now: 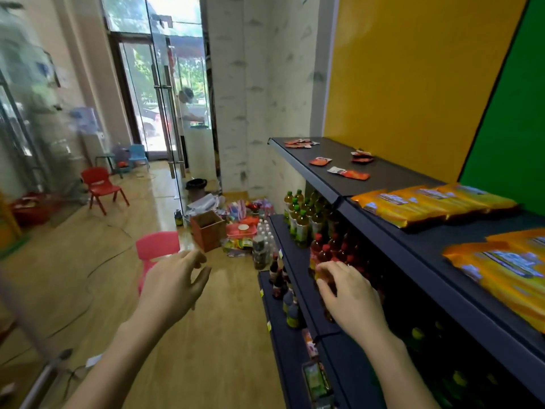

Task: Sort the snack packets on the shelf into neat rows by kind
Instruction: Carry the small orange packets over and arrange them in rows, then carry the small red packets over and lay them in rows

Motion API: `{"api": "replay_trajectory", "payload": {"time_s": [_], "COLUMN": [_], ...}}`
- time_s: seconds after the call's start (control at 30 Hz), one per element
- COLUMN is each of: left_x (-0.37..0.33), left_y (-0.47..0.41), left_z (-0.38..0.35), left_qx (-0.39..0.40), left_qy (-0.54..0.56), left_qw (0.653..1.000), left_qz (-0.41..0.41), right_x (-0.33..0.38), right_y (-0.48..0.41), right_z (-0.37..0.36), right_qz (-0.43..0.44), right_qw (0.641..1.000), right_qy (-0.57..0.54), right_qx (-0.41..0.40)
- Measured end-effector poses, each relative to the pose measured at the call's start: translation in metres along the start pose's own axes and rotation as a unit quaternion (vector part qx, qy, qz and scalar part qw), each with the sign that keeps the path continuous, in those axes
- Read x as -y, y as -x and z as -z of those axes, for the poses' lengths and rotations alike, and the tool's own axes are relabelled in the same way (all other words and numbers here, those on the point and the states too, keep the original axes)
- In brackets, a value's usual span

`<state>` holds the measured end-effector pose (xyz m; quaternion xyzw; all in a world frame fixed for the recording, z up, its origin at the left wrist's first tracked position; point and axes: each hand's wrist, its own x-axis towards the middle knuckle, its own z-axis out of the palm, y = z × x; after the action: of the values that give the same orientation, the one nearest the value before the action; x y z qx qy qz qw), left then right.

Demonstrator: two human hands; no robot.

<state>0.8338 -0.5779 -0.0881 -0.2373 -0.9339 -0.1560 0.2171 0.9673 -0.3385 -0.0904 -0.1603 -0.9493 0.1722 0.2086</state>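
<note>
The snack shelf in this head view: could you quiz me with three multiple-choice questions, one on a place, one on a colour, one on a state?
1. Where do the small red packets lie?
A. scattered on the far end of the top shelf
B. on the floor by a chair
C. among the drink bottles

2. What colour are the big packets on the near part of the top shelf, mostly?
A. blue
B. orange
C. white

3. What does the left hand hold?
A. a packet
B. a bottle
C. nothing

Answers:
1 A: they lie loose on the dark shelf board at its far end.
2 B: their wrappers are plainly orange.
3 C: its fingers are loosely curled in the air with nothing in them.
</note>
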Motion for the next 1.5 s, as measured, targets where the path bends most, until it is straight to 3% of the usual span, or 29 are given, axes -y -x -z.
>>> {"api": "replay_trajectory", "payload": {"time_s": [0.23, 0.4, 0.77, 0.97, 1.27, 1.5], "left_x": [0.043, 0.080, 0.120, 0.094, 0.001, -0.078], "left_y": [-0.065, -0.141, -0.350, -0.418, -0.513, -0.559], "left_z": [-0.059, -0.099, -0.148, -0.204, -0.244, -0.271], "left_qx": [0.025, 0.030, 0.014, 0.041, 0.021, 0.055], "left_qy": [0.006, 0.018, 0.026, 0.118, 0.240, 0.275], "left_qw": [0.999, 0.999, 0.980, 0.962, 0.911, 0.890], "left_qz": [0.030, -0.001, -0.198, -0.242, -0.336, -0.359], "right_x": [0.008, 0.017, 0.039, 0.017, -0.033, -0.073], "right_y": [-0.090, -0.167, -0.340, -0.375, -0.422, -0.434], "right_z": [-0.061, -0.097, -0.110, -0.107, -0.062, -0.017], "right_qz": [0.021, 0.015, -0.082, -0.133, -0.193, -0.326], "right_qw": [0.999, 0.999, 0.992, 0.984, 0.959, 0.925], "right_qy": [0.003, 0.016, 0.033, 0.062, 0.132, 0.190], "right_qx": [0.045, 0.028, -0.093, -0.101, -0.160, -0.055]}}
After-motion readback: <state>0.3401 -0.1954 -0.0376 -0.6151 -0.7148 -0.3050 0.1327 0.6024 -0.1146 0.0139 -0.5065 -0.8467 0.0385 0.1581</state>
